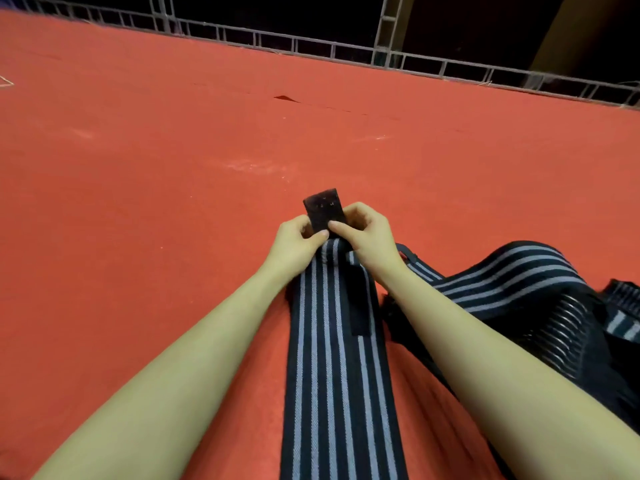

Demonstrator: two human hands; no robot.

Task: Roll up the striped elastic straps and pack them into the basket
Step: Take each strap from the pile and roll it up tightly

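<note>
Writing: no brand, label or lettering can be read anywhere; the small black rectangular fastening tab carries only faint pale specks, too blurred to tell as letters.

Left hand: bare forearm comes up from the lower left; the fingers are curled and the thumb lies across to the right, pinching the lower left edge of the tab at the rolled end of the strap. Grip narrow, closed on the strap end.

Right hand: bare forearm comes up from the lower right; the knuckles are bent, the forefinger tip presses on the tab's lower right edge and the other fingers curl behind it. Grip narrow, also holding the strap end.

Hands together: they meet at the tab, thumb and forefinger tips nearly touching, with the tab standing up above them and tilted slightly left.

Strap in work: a long dark navy elastic strap with pale grey lengthwise stripes lies flat on the floor between the two forearms, running from the bottom edge up to the hands, where its far end is folded over into a small first turn. A plain dark strip lies along its upper right part.

Other straps: a loose heap of the same dark, grey-striped elastic straps lies just right of the right forearm, partly under it.

Floor: red-orange carpet-like floor.

Far edge: grey metal truss railing against darkness.

Basket: not visible.
</note>
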